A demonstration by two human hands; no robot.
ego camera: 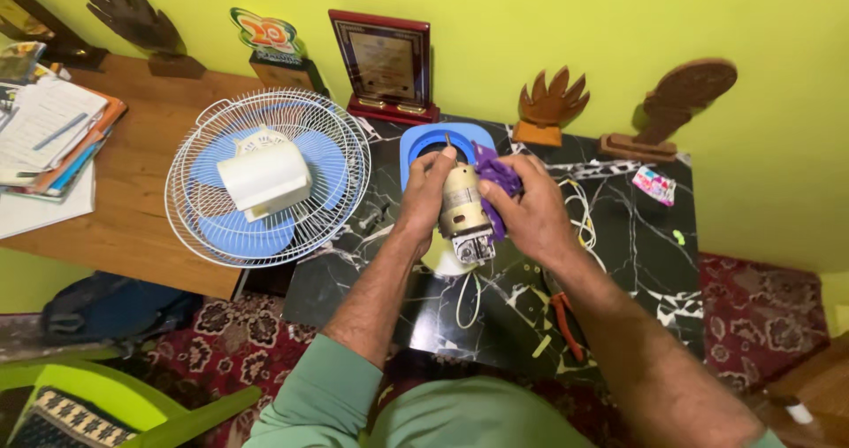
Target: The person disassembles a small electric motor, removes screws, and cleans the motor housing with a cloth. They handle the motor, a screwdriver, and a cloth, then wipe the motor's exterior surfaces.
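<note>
Over a black marble-patterned table [637,236] I hold a small cylindrical fan motor [462,211], beige with a metal end facing me. My left hand [426,191] grips its left side, fingers near the shaft at the top. My right hand [529,209] presses a purple cloth [495,176] against the motor's right side. White wires [469,299] hang from the motor down to the table. A blue fan base [432,138] lies just behind my hands.
A white wire fan cage with blue blades and a cream housing [265,176] lies to the left on a wooden desk [133,209]. Orange-handled pliers [566,320] rest on the table at right. Trophies and a framed plaque [386,63] line the wall. Papers [44,130] sit far left.
</note>
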